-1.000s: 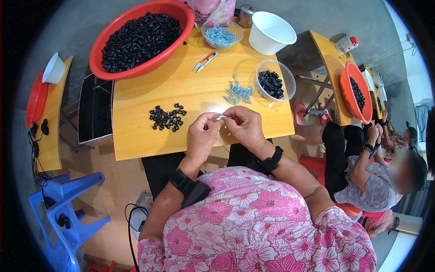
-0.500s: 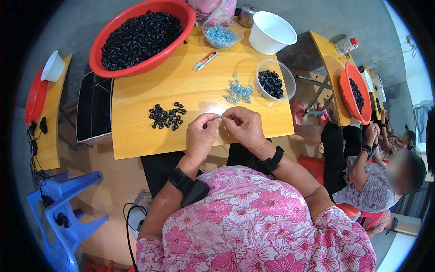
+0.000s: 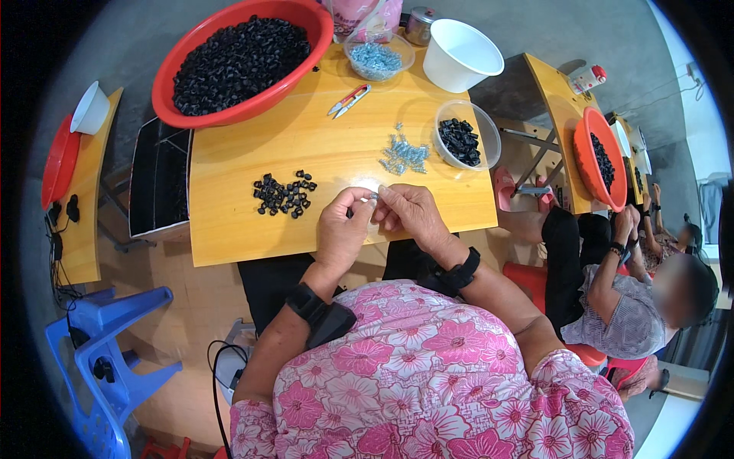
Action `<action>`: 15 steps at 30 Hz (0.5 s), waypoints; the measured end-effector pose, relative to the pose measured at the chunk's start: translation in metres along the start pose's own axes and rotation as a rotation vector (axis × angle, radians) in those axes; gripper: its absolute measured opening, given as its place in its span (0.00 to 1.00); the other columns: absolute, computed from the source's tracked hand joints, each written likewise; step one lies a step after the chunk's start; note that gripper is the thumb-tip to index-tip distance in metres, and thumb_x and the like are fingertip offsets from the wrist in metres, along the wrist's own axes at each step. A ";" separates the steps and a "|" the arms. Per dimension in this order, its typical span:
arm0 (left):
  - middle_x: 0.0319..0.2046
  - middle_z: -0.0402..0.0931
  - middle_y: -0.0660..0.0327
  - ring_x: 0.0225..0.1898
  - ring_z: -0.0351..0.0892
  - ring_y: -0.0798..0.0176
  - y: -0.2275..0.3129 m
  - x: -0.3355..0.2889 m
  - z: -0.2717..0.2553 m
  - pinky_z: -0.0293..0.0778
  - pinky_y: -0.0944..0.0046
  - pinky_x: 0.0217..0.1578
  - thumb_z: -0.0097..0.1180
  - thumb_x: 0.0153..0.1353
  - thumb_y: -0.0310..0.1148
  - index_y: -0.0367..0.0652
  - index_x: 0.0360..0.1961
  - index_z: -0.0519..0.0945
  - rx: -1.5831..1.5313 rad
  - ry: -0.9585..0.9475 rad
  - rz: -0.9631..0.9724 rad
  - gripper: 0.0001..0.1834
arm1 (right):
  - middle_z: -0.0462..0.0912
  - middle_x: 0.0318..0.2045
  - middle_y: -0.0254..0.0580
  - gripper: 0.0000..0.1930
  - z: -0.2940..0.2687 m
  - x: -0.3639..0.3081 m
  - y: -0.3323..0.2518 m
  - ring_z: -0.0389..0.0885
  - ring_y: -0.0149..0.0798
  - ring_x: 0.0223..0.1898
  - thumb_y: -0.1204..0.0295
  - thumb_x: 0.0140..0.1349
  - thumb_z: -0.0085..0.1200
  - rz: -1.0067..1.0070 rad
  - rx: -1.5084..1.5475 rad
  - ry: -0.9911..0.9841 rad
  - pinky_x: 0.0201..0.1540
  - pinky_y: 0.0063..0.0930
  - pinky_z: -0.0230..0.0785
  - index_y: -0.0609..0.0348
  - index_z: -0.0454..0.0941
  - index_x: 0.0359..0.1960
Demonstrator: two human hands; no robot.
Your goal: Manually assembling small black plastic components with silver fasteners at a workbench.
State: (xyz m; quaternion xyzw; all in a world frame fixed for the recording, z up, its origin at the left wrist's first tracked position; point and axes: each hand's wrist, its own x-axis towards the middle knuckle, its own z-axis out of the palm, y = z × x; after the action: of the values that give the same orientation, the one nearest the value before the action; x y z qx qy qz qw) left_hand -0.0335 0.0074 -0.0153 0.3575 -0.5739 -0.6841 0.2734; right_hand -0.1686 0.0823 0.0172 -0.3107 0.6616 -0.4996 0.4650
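Observation:
My left hand (image 3: 341,223) and my right hand (image 3: 417,220) meet fingertip to fingertip over the front edge of the wooden table. Between the pinched thumbs and forefingers is a tiny silvery piece (image 3: 374,196), mostly covered, which looks like a small metal spring. A bit of black shows inside the curl of my left fingers, too small to make out. Beyond my right hand lies a loose pile of small silvery-blue springs (image 3: 405,155). Left of my left hand is a cluster of small black plastic caps (image 3: 281,193).
A large red basin (image 3: 218,121) of black parts fills the far left. Behind are red-handled thread snips (image 3: 350,102), a clear bowl (image 3: 409,57) of springs and a white tub (image 3: 463,65). A clear container (image 3: 489,136) of black pieces stands right. Another person (image 3: 623,298) sits at right.
The fingertips have drawn closer around the small silvery piece. My right fingers are more curled beneath it, and its lighter end shows less. The view has shifted slightly.

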 end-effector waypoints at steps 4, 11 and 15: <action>0.20 0.63 0.75 0.18 0.58 0.81 -0.001 0.000 0.001 0.58 0.77 0.17 0.56 0.62 0.27 0.40 0.37 0.79 0.030 -0.008 0.027 0.03 | 0.81 0.23 0.35 0.17 -0.002 0.000 0.000 0.75 0.23 0.22 0.60 0.69 0.49 0.055 0.022 -0.033 0.25 0.15 0.66 0.61 0.78 0.29; 0.19 0.68 0.71 0.19 0.65 0.78 0.002 0.000 -0.003 0.64 0.74 0.21 0.56 0.62 0.29 0.39 0.35 0.80 -0.039 -0.027 -0.076 0.05 | 0.83 0.32 0.34 0.07 0.001 0.000 0.000 0.77 0.23 0.30 0.73 0.62 0.56 -0.046 0.149 0.058 0.32 0.17 0.70 0.63 0.80 0.37; 0.21 0.68 0.72 0.18 0.64 0.80 0.006 0.000 -0.006 0.62 0.77 0.18 0.55 0.63 0.30 0.38 0.37 0.80 -0.123 -0.058 -0.109 0.07 | 0.83 0.39 0.35 0.10 0.000 -0.001 -0.008 0.79 0.25 0.39 0.77 0.62 0.56 -0.048 0.091 -0.057 0.43 0.20 0.72 0.63 0.80 0.45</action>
State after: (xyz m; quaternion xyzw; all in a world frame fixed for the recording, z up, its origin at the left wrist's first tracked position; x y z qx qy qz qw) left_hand -0.0293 0.0028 -0.0095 0.3509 -0.5182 -0.7420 0.2405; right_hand -0.1687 0.0805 0.0250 -0.3189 0.6171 -0.5310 0.4852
